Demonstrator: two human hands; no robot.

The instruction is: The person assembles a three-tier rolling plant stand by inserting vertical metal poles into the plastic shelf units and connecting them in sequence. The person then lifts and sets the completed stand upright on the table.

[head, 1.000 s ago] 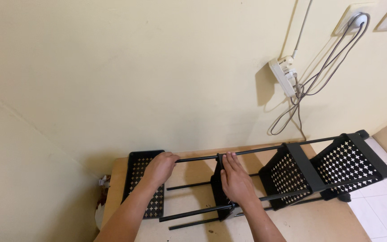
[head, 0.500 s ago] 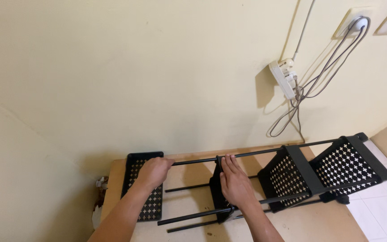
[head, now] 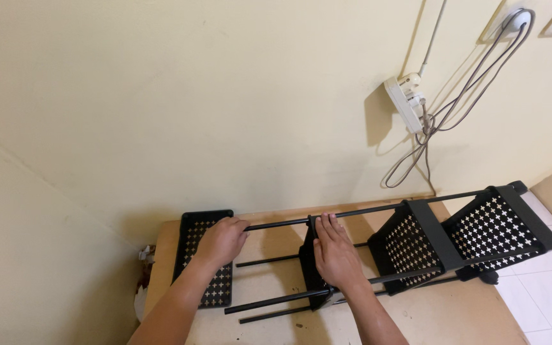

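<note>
A black rack (head: 416,246) of perforated shelves joined by thin rods lies on its side across a low wooden table (head: 429,316) against a cream wall. The left hand (head: 223,239) curls around a rod end at the leftmost shelf (head: 194,236). The right hand (head: 335,252) presses flat, fingers together, on the next shelf (head: 309,271). Cables (head: 442,121) hang from a wall power strip (head: 406,102) at right.

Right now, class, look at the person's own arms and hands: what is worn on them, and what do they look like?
Both forearms are bare, with no sleeves in view. The left hand and right hand wear no gloves, and no rings, watch or bands show. Short, plain nails are visible on the right hand's fingers.
</note>
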